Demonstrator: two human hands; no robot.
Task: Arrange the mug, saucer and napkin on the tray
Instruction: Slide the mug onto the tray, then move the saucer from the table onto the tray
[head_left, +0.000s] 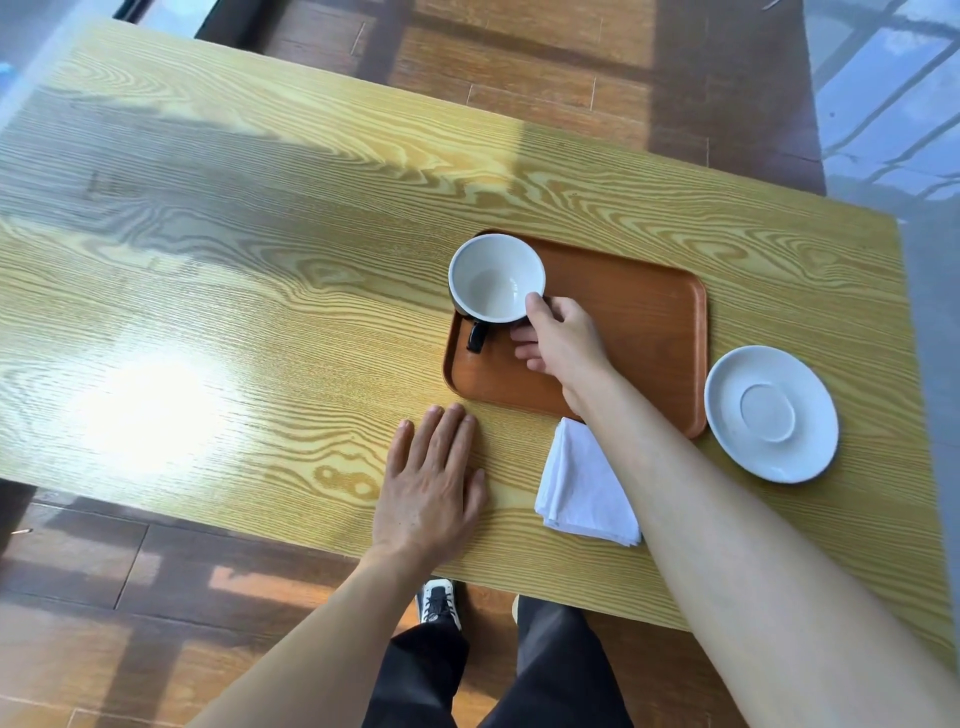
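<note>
A mug (493, 278), black outside and white inside, is upright over the left end of the brown tray (649, 322), its handle pointing toward me. My right hand (558, 338) grips its rim and side, thumb on the rim. Whether the mug rests on the tray or hangs just above it I cannot tell. A white saucer (771, 413) lies on the table just right of the tray. A folded white napkin (582, 488) lies in front of the tray, partly under my right forearm. My left hand (434, 483) rests flat on the table, fingers spread.
The yellow wood-grain table (234, 312) stretches far to the left with strong glare. Its near edge runs just behind my left wrist. Below it are my legs, a shoe (439, 603) and the wooden floor.
</note>
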